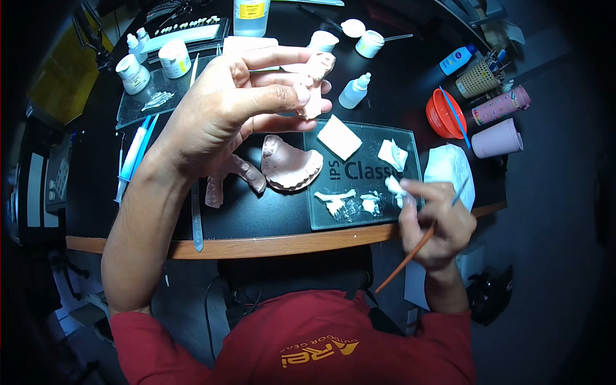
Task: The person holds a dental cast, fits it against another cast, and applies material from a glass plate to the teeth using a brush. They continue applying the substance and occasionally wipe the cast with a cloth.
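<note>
My left hand (256,96) holds up a pinkish dental cast piece (314,90) between thumb and fingers, above the desk. Over the right side of the glass slab (359,218), my right hand (439,221) is closed around a thin reddish-brown brush (405,260), its handle slanting down to the left. A small white tissue wad (396,186) is at its thumb and index fingertips. On the slab lie a white block (339,138), a folded tissue (393,154) and smears of white material (335,201). Two more cast parts, a horseshoe-shaped one (290,163) and a branching one (247,173), rest left of the slab.
A dropper bottle (355,90) stands behind the slab. White jars (174,59) and a tooth shade guide (186,35) are at the back left. To the right are a red bowl (446,113), a pink cup (497,138) and a white tissue (449,172). A metal spatula (197,224) crosses the front edge.
</note>
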